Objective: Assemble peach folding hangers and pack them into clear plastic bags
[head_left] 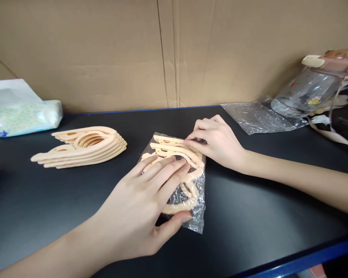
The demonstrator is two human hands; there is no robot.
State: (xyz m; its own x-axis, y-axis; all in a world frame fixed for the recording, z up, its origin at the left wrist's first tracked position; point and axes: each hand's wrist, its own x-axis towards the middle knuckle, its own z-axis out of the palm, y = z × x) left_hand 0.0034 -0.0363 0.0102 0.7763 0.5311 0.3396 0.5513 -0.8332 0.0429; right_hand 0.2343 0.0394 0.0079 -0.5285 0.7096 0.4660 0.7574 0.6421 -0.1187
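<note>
Peach-coloured plastic folding hangers (195,164) lie overlapping in a clear plastic bag (198,220) at the middle of the black table. My left hand (147,200) rests over them with its fingers stretched out and pressed on the bag, hiding part of the hangers. At the far right edge of the bag, my right hand (213,141) has thumb and fingers pinched together on the film, close against the topmost hanger. A neat stack of similar folded hangers (87,148) sits to the left, apart from both hands.
A pack of tissues (26,116) lies at the left back. Toward the right back, a clear bottle (310,92) with a strap leans beside another crinkled plastic bag (249,116). Cardboard (104,58) stands along the back edge of the table (263,216).
</note>
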